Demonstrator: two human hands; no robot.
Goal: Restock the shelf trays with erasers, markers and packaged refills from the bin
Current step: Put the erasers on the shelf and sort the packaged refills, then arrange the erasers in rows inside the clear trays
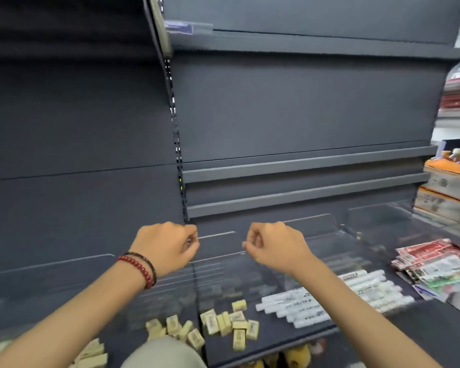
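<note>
Shelf, middle tray: floor bare behind the erasers, open from above. Clear dividers stand upright between trays (edges barely visible) and block sideways passes. Markers cover the next tray's floor. Packaged refills are piled far right. Two rails jut from the back panel.

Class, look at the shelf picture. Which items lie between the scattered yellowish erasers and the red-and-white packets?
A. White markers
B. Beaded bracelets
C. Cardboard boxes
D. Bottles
A: the white markers lie in rows to the right of the erasers and to the left of the packets.
</note>
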